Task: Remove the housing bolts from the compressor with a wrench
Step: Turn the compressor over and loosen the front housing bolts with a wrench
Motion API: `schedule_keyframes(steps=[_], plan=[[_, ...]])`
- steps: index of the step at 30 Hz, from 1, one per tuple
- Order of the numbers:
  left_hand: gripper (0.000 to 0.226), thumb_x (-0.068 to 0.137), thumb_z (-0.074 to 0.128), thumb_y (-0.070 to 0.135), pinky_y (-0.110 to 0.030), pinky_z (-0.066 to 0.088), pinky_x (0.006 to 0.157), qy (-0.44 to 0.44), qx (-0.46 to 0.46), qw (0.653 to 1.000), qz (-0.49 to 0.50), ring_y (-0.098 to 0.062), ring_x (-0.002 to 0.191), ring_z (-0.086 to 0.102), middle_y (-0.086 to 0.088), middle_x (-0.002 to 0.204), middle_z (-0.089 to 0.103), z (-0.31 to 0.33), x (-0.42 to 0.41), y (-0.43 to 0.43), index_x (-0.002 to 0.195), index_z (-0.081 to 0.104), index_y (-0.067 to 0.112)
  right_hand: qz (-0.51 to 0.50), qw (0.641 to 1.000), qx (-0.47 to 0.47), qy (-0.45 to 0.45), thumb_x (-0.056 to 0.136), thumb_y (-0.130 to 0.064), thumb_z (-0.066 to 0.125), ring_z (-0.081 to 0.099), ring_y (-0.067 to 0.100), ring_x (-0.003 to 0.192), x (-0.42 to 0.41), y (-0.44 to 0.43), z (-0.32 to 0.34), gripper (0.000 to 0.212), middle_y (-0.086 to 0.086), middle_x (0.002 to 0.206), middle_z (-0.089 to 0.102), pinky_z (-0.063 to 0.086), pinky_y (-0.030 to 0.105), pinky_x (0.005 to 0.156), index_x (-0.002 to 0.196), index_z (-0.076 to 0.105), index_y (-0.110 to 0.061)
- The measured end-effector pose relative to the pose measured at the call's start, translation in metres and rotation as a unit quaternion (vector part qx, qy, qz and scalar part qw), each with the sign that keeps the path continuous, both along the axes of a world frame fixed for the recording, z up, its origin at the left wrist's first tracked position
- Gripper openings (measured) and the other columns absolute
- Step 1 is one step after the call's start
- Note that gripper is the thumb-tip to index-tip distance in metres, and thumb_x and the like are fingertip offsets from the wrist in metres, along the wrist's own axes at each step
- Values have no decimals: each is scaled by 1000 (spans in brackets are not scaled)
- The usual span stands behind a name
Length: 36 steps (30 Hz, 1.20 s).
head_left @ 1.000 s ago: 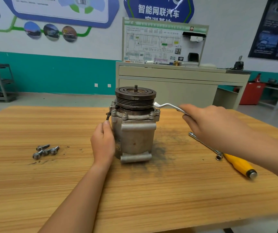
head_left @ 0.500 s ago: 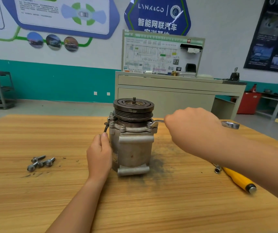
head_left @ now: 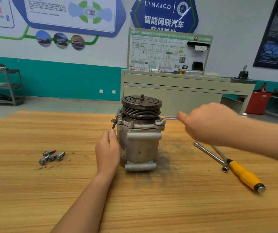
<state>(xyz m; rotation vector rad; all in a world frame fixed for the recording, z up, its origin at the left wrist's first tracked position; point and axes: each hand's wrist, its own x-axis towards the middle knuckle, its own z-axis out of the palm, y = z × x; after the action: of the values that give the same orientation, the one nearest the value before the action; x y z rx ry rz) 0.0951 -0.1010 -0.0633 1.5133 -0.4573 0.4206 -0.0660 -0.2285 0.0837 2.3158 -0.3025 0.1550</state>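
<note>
Some bolts (head_left: 51,157) already out, left of your left fingers (head_left: 113,134) — they grip the compressor (head_left: 141,147), right fingers (head_left: 182,117) clamp the wrench (head_left: 167,118); several seated.

Automotive training workshop. Evidence:
- 12 o'clock: blue hexagonal wall sign (head_left: 164,14) lettered LYNK&CO. Below it, a white wiring-diagram teaching board (head_left: 158,54) stands on a beige metal cabinet (head_left: 177,95).
- 11 o'clock: white wall poster with a top-view car graphic (head_left: 71,14).
- 10 o'clock: grey metal shelf rack (head_left: 8,86).
- 2 o'clock: red metal cabinet (head_left: 256,102).
- Foreground: light wooden desk (head_left: 34,199) bearing a grey cast-metal compressor with grooved pulley (head_left: 141,148), dark grime smear (head_left: 168,158), loose steel flange bolts (head_left: 51,157), chrome L-shaped socket wrench (head_left: 210,154) and yellow-handled driver (head_left: 243,174).
</note>
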Motion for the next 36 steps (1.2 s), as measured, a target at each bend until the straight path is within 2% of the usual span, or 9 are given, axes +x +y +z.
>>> schedule_keyframes(steps=[6,9,13,15,17,19,24,29,36], plan=[[40,100,39,18,-22,26,49,0,-7,1000,2,-2,50,34,3,56,37,-2,3,-1,60,38,17,33,999,-20,-32,92,-6,42,37,11,50,28,-34,-1,30,-5,62,39,26,23,43,118,41,-20],[40,100,39,18,-21,26,49,-6,-7,1000,3,-2,49,34,4,56,36,-2,3,-2,59,37,18,71,995,-12,-72,92,-5,44,58,20,83,43,-46,-18,33,0,90,60,44,32,86,123,39,-16],[40,100,38,18,-20,27,48,-18,5,1000,8,0,49,35,4,56,36,-3,3,-2,60,37,18,90,991,7,-104,92,-4,45,55,23,110,65,-50,-30,38,6,122,58,17,39,112,128,39,-13],[40,100,38,18,-20,27,48,-19,4,1000,5,-1,50,35,4,56,37,-4,4,-1,61,37,18,80,989,31,-123,94,-5,44,57,24,101,65,-48,-30,33,7,115,61,28,37,106,126,42,-11],[39,100,38,18,-19,27,48,-20,0,1000,1,0,50,36,4,56,37,-5,5,-1,61,38,18,75,970,100,-207,99,-12,35,54,25,71,56,-50,-27,24,6,85,60,44,37,76,119,46,-8],[39,100,37,18,-20,27,48,-25,8,1000,3,-1,50,37,5,56,37,-5,5,-1,61,38,19,96,929,199,-298,100,-21,31,46,25,57,42,-53,-25,25,1,64,48,34,32,52,113,47,-6],[39,100,38,17,-21,26,49,-33,21,999,9,-1,51,38,4,56,38,-5,6,0,62,38,19,89,945,228,-217,99,-31,29,40,12,49,-1,-43,-27,27,-7,56,40,25,26,43,118,43,-19],[39,100,38,17,-22,25,49,-25,19,999,10,-4,51,35,4,56,38,-2,3,0,61,38,19,37,974,186,-126,98,-28,29,53,16,63,-19,-20,-34,21,-5,72,55,44,31,54,118,38,-29],[39,100,38,19,-25,26,51,-17,25,999,15,-6,52,34,3,57,39,-2,2,2,61,39,18,-1,988,116,-106,95,-12,35,32,11,48,-8,-4,-24,33,-6,59,34,27,24,40,125,40,-24]])
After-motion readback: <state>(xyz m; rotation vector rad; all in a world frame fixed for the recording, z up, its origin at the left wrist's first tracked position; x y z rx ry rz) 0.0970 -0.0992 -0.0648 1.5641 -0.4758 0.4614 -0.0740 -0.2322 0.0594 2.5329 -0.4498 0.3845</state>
